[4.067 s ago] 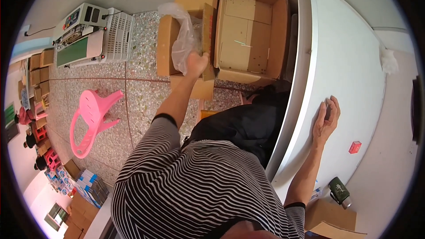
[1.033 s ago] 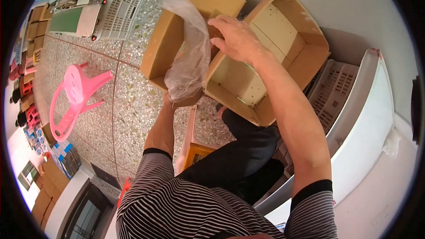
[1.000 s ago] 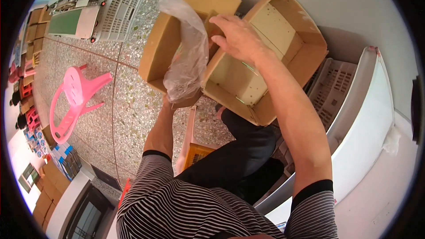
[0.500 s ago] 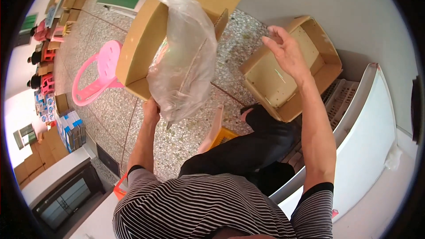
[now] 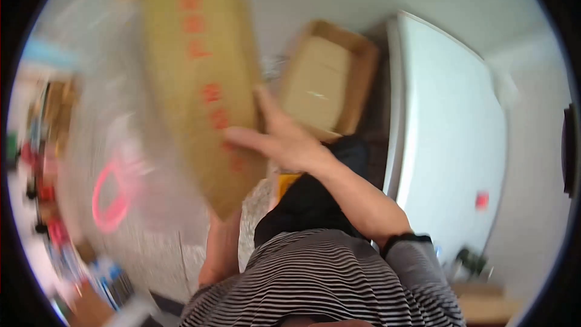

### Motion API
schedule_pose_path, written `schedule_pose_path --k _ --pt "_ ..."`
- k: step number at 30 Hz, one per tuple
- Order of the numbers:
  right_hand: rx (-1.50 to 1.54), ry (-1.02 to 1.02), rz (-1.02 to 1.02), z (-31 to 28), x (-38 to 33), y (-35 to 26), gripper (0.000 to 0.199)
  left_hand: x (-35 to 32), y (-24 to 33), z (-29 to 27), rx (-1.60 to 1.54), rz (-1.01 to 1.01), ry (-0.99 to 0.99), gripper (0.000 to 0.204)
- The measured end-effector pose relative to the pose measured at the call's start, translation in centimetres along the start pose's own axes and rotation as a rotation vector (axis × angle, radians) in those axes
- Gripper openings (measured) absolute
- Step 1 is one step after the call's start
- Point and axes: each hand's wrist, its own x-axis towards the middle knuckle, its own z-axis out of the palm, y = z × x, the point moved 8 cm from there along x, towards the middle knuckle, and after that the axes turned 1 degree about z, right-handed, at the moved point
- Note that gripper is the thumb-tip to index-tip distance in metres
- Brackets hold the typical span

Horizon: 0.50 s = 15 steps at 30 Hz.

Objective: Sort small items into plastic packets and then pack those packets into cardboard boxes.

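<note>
A brown cardboard box (image 5: 200,79) with red printing on its side is raised and tilted in front of me, blurred by motion. To its left hangs a clear plastic bag (image 5: 142,139), smeared and see-through. My right hand (image 5: 290,145) lies against the lower right of the box, thumb and forefinger stretched apart. Below the box my left forearm (image 5: 221,248) comes up, and the hand itself is hidden behind the cardboard.
A second cardboard box (image 5: 318,79), open-topped, rests ahead to the right. Beside it leans a large white panel (image 5: 448,127). A pink plastic chair (image 5: 112,197) is on the left floor. Something yellow (image 5: 287,181) shows by my dark-trousered leg. Blurred stacks line the far left.
The printed box has been swung up and turned, its side now facing me, and the bag has shifted left. My right hand has moved left from above the second box onto the printed box.
</note>
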Motion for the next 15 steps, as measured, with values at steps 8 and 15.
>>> schedule_pose_path --k 8,15 --pt "-0.432 0.369 -0.262 -6.1 -10.2 -6.3 0.127 -1.1 4.6 15.8 -0.458 -0.279 -0.343 0.067" --pt "-0.269 0.773 -0.340 -12.0 -16.9 -5.7 0.122 -4.5 8.0 26.2 -0.432 -0.388 -0.382 0.051"
